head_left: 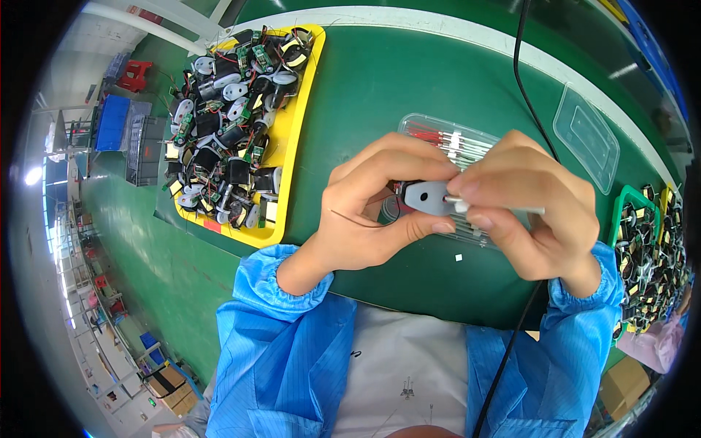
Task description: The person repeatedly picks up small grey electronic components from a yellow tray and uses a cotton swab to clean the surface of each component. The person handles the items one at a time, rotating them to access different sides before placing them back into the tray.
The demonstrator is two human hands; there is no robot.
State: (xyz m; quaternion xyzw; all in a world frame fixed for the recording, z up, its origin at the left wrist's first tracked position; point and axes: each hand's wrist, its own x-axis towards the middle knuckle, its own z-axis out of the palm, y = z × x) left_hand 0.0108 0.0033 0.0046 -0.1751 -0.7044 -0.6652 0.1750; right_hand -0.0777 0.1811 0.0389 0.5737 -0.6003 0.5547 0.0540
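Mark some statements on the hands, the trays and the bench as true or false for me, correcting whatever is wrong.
1. The left hand holds a grey-faced part. True.
2. The right hand holds nothing. False: the right hand pinches a thin white stick.
3. The yellow tray to the left of the hands is bare. False: the yellow tray is heaped with black-and-grey parts.
4. A clear box of thin rods is partly hidden by the hands. True.
5. The clear lid lies to the left of both hands. False: the clear lid lies beyond them, to the right.
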